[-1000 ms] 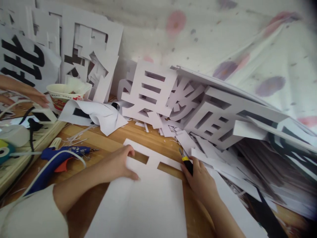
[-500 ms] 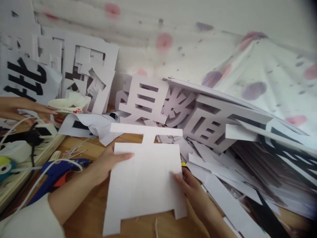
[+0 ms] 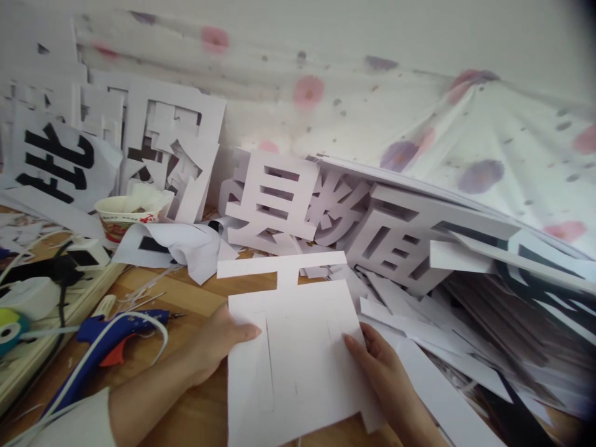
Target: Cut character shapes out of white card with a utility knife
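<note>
Between my two hands is a white board cut-out (image 3: 298, 354) in the shape of a character, with a crossbar and short stem at its far end. Thin cut lines run down its face. My left hand (image 3: 228, 338) grips the left edge, thumb on top and fingers out of sight beneath. On the opposite edge my right hand (image 3: 377, 357) pinches it the same way. To the left of my forearm lies a blue glue gun (image 3: 107, 335) with an orange trigger and a white cord.
White raised characters (image 3: 279, 198) lean along the back. Stacked boards and offcuts (image 3: 433, 323) fill the right side. A paper bowl (image 3: 118, 217) stands back left, behind a curled paper sheet (image 3: 172, 245). A power strip (image 3: 18, 366) with plugs runs along the left.
The cut-out has shifted right and nearer in view, tilting so that cut lines show. Another person's hand at the left by the bowl has left the view.
</note>
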Tool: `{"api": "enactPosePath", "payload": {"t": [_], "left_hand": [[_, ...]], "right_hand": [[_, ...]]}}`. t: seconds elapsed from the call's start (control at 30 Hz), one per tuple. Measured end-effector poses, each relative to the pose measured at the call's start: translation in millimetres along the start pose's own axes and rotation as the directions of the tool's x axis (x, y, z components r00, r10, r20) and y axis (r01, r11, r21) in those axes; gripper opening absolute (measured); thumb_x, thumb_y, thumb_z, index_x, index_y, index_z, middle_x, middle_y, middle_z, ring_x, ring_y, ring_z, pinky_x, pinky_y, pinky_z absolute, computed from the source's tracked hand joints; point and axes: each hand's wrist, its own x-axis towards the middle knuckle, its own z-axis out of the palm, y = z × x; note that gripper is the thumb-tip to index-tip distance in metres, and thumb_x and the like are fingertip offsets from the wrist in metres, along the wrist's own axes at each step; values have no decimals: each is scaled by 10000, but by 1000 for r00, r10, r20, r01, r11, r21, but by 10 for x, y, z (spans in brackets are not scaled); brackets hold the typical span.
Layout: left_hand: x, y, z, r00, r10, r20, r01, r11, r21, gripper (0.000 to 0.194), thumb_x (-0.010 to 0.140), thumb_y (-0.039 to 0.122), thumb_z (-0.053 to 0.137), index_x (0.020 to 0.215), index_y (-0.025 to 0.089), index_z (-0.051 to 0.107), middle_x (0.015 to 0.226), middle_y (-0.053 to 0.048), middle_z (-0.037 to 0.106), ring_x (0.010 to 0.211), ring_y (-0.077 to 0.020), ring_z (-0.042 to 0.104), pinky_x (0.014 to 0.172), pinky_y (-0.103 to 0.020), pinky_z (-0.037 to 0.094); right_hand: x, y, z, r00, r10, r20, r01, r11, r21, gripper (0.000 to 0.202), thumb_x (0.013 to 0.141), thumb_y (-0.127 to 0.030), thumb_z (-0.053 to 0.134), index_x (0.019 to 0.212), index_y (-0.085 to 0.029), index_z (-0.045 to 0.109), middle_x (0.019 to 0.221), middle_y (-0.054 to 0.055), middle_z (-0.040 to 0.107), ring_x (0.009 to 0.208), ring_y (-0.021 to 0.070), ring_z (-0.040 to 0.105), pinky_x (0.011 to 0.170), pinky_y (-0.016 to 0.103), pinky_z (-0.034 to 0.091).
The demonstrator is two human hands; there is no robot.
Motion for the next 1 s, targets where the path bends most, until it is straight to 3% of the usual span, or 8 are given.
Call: {"api": "enactPosePath", "payload": {"t": [0.27,0.5,0.7,0.93,1.0], "left_hand": [[-33,29,23,1000,-19,-23,20,999,25,432,556,192,717,975,149,620,958,-64,698,974,-282,608,835,-364,453],[-12,-143,63,996,-41,-82,38,998,-44,352,626,303,692,936,148,627,893,-67,710,874,-255,643,724,-314,484],[6,-196,61,976,-42,-215,26,997,-78,302,616,305,696,873,163,627,804,-38,714,780,-236,660,669,-302,495],[-2,-230,47,973,-3,-229,-1,1000,-19,311,641,358,691,873,163,622,789,-40,711,732,-229,660,641,-293,492],[1,-230,54,967,18,-254,-11,1000,29,294,645,357,680,855,159,623,782,-43,711,738,-236,660,635,-291,490]], "right_hand": [[-28,-50,3,999,23,22,-24,999,41,394,778,-482,546,1059,-207,514,972,59,655,851,262,622,724,368,491],[-46,-112,53,998,9,-64,1,988,157,415,730,-467,605,1036,-199,520,924,61,664,806,267,625,672,366,488],[-59,-128,-33,997,-3,74,-7,990,138,361,766,-449,591,1020,-205,511,929,64,654,838,260,615,685,364,482],[-92,-188,-20,1000,10,11,-11,989,147,443,727,-486,611,1057,-215,493,929,62,661,785,255,630,638,349,492],[-78,-166,-30,999,4,45,-9,994,111,460,742,-489,597,1096,-217,486,954,63,658,818,252,625,671,349,489]]}}
